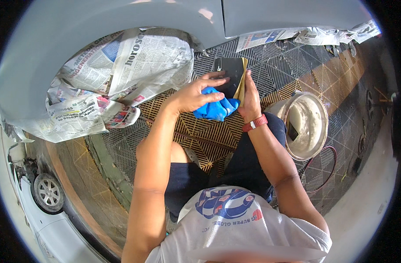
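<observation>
In front of my knees, my right hand [251,100] grips a flat black rectangular box-like piece [232,72] with a yellow edge. My fingers wrap its right side, and the yellow edge faces my palm. A crumpled blue cloth [216,109] is bunched under my left hand [194,95], pinched by the thumb. The fingers of that hand reach over the black face of the piece, and the cloth hangs against its lower left corner. What the piece is exactly, I cannot make out.
A grey vehicle body panel [165,15] spans the far side. Newspaper [152,65] covers its wheel opening and lower edge. A dirty whitish bucket [325,122] holding a small dark piece [292,131] stands right of my knee. A hose [334,162] lies beside it on the patterned floor tiles [196,144].
</observation>
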`<state>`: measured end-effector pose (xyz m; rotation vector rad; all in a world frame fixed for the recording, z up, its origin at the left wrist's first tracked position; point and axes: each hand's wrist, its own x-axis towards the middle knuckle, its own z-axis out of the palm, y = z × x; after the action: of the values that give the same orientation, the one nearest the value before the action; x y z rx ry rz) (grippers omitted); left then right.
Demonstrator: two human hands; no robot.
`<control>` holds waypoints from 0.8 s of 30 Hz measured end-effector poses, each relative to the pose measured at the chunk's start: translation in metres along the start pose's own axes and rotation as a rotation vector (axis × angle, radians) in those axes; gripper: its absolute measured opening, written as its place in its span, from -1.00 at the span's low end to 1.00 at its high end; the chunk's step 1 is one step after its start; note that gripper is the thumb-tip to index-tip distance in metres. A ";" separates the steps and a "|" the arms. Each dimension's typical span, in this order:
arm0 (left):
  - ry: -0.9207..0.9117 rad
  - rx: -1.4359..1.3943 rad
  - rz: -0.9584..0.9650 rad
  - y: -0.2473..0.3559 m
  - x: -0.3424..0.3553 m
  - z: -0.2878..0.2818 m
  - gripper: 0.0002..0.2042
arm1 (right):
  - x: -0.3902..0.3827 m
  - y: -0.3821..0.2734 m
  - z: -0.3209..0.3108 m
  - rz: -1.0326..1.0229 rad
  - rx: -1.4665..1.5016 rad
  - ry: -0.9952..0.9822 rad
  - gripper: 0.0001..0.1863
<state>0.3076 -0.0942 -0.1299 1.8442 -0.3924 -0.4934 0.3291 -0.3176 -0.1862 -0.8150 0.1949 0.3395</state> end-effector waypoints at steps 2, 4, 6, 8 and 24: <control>0.029 0.188 -0.017 -0.002 0.000 0.009 -0.40 | 0.000 -0.005 -0.001 0.067 0.117 -0.066 -0.39; 0.024 0.294 -0.032 0.003 0.004 0.017 -0.38 | 0.008 0.002 -0.021 0.061 0.005 0.003 -0.36; 0.021 0.356 -0.061 0.015 0.005 0.026 -0.37 | 0.020 0.015 -0.035 -0.013 -0.088 0.152 -0.47; -0.007 0.409 -0.119 0.012 0.003 0.029 -0.36 | 0.015 0.006 -0.018 -0.003 -0.160 0.095 -0.54; 0.354 0.066 -0.357 -0.007 0.005 0.019 -0.28 | -0.018 0.003 0.025 -0.246 -0.680 -0.252 -0.40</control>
<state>0.3029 -0.1097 -0.1428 2.0279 0.1648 -0.3836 0.3120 -0.3011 -0.1659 -1.4395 -0.2748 0.2722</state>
